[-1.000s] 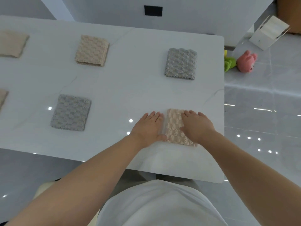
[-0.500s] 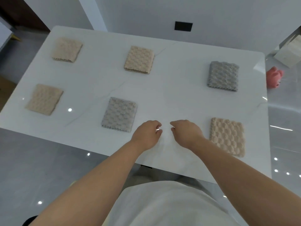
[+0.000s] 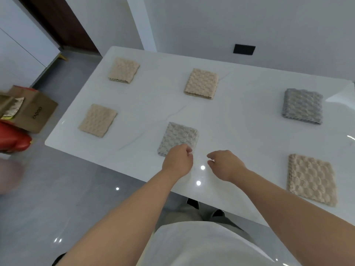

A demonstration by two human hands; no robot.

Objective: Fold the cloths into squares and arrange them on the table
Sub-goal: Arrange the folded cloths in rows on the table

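Observation:
Several folded square cloths lie spread on the white table (image 3: 240,116). Beige ones sit at the far left (image 3: 124,71), far middle (image 3: 201,83), near left (image 3: 97,120) and near right (image 3: 310,178). A grey cloth (image 3: 302,106) lies far right and another grey cloth (image 3: 178,137) in the near middle. My left hand (image 3: 177,161) hovers with curled fingers over the near corner of that middle grey cloth, holding nothing. My right hand (image 3: 224,164) floats beside it over bare table, fingers loosely curled and empty.
A cardboard box (image 3: 28,110) and a red object (image 3: 11,139) stand on the grey floor left of the table. A white wall with a black socket plate (image 3: 244,49) lies behind the table. My torso presses near the table's front edge.
Both hands have left the near-right beige cloth and drawn back toward the middle, fingers curling. My view has swung left, bringing the left cloths and the box into sight.

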